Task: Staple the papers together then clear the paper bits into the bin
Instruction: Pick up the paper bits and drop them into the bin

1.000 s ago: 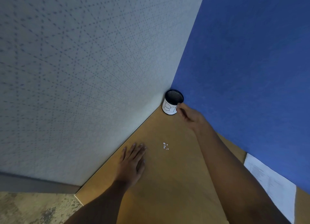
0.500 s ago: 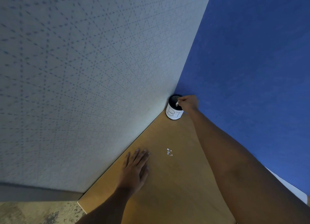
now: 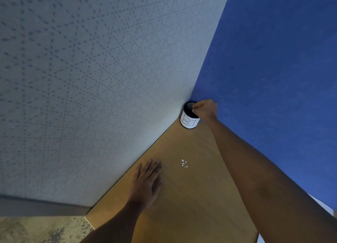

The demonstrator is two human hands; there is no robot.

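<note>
Paper bits (image 3: 184,163), a small loose cluster of white flecks with one or two pinkish ones, lay on the wooden desk (image 3: 191,197), right of the left hand and well apart from the bin. The bin (image 3: 189,121) was a small round black mesh cup with a white label wrapped round it, hand-lettered "BI" on the part in view. It stood upright in the far corner where the grey partition (image 3: 91,78) met the blue partition (image 3: 273,60).

The left hand (image 3: 148,177) lay flat, palm down, fingers straight and slightly spread, near the grey partition. The right hand (image 3: 205,108) hung over the right side of the bin's mouth with its fingers bunched and pointing down; whether they pinched anything could not be told.

Half a second before, a white bit had shown between those fingertips at the rim; now none was visible. A second before, the hand had been lower, beside the bin's near right side. The left hand and the cluster had not moved.
</note>
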